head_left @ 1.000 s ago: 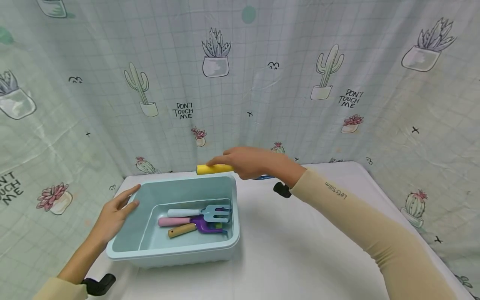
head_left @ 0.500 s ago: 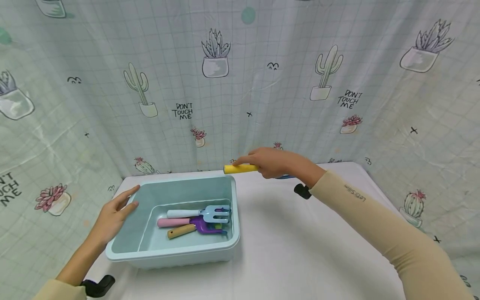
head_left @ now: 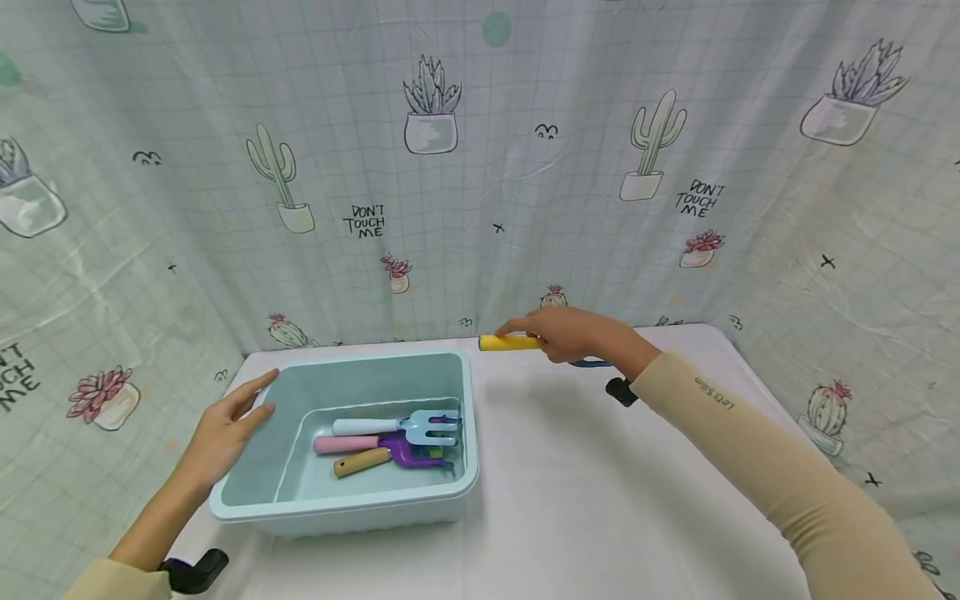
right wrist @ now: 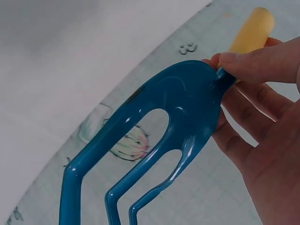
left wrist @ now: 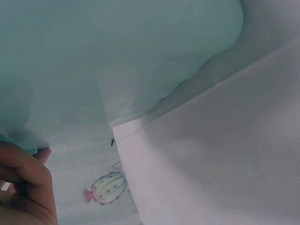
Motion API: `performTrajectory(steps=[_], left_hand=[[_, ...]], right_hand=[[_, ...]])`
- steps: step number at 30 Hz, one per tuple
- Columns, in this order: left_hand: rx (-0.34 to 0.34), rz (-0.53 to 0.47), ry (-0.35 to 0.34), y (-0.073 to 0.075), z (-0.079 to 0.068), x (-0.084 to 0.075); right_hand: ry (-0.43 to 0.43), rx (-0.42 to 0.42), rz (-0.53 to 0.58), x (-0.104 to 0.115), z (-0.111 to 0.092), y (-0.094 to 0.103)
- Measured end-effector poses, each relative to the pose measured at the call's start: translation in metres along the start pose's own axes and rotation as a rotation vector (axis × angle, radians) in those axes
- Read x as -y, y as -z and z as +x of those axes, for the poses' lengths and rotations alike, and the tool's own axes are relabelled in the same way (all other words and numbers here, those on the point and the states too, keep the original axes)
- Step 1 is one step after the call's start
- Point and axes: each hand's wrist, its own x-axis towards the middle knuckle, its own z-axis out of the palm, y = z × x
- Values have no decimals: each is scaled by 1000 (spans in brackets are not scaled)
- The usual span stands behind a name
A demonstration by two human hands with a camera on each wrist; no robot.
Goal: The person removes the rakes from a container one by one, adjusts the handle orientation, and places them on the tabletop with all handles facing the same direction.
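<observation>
The right hand (head_left: 572, 333) holds a rake (right wrist: 190, 89) with a yellow handle and three bent blue prongs. Its thumb presses on the neck, where yellow meets blue, and the pointer finger lies along the handle. The rake is up in the air over the back of the bench (head_left: 562, 500), to the right of the bin (head_left: 360, 518). The end of the yellow handle points left, near the bin's back right corner. The left hand (head_left: 228, 433) grips the bin's rim at the left end, with its thumb on the inside. The bin is pale blue and sits flat on the white bench. Three tools lie in it in a little pile. A light blue fork (head_left: 367, 427) is on top, partly over a purple fork (head_left: 408, 452) with a pink handle. A tan handle (head_left: 363, 462) sticks out in front. A green bit (head_left: 435, 452) peeks out by the purple fork, but most of it is covered, so I can't be sure what it is. Behind the bench hangs a sheet (head_left: 480, 192) with cactus pictures.
</observation>
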Motion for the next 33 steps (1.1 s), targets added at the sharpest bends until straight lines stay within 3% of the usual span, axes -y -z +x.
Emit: performTrajectory(steps=[18, 27, 33], left_hand=[[-5, -18, -3, -2, 1, 0], [-10, -15, 0, -3, 0, 0], [-13, -5, 3, -1, 0, 1]], right_hand=[[-45, 18, 3, -38, 10, -57], [-13, -60, 24, -49, 18, -88], [-26, -46, 45, -55, 24, -103]])
